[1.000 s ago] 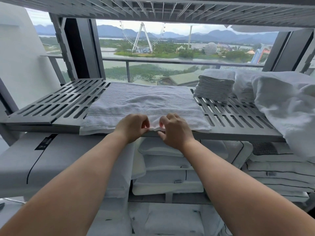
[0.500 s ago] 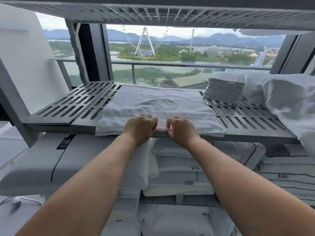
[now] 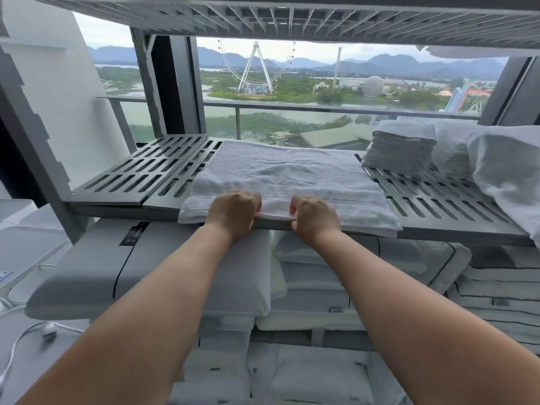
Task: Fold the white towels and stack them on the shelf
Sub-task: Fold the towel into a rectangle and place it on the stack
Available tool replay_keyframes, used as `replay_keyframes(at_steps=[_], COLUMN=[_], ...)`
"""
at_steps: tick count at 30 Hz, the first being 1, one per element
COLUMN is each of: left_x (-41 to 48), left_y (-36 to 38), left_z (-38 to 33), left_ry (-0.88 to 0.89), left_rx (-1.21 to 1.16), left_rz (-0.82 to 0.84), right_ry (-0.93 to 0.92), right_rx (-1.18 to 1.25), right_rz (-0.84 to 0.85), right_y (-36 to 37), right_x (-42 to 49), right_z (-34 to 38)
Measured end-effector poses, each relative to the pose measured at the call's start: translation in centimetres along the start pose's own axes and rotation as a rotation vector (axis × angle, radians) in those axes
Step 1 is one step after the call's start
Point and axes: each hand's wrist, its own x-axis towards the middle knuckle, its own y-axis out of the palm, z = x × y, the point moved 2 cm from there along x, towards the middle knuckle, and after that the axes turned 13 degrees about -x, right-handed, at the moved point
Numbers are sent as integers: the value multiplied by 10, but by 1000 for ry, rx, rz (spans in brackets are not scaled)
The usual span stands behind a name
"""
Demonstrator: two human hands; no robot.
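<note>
A white towel [image 3: 286, 173] lies spread flat on the grey slatted shelf [image 3: 152, 173], its near edge hanging slightly over the shelf's front. My left hand [image 3: 233, 213] and my right hand [image 3: 314, 217] sit side by side at the middle of that near edge, each pinching the hem. A stack of folded white towels [image 3: 399, 153] stands at the back right of the same shelf. A heap of loose white towels [image 3: 508, 173] fills the shelf's right end.
Another slatted shelf [image 3: 292, 19] hangs close overhead. White pillows [image 3: 146, 276] and folded linen [image 3: 502, 290] are packed below the shelf. A white cable [image 3: 26, 337] lies at the lower left. A window with a railing is behind the shelf.
My hands have moved a little further apart along the towel's near edge and grip the hem more firmly. The camera has shifted left and closer.
</note>
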Motion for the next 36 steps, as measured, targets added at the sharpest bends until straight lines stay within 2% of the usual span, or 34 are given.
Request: replay_keyframes(at_steps=[5,12,20,26,32,36], left_x=[-4,-1,-5,-10,-2,16], left_y=[-4,-10,-13,-17,-14,-11], left_z=[9,23,22,25,22,20], left_ry=[18,5,-64,54,28,43], left_rx=[4,-26,-42,-27,-113,-123], left_rz=[-19,45,75,144,35,-84], right_ry=[27,-13,-4,-56,-107,-65], right_rx=[-19,-125,-137,-116,-32,78], right_rz=[-36,-101,-51,-16,0,-132], right_y=[5,6,1,0,-4,-6], right_x=[0,-2,-2,-5,-3,7], right_z=[0,1,5,4,-4,-17])
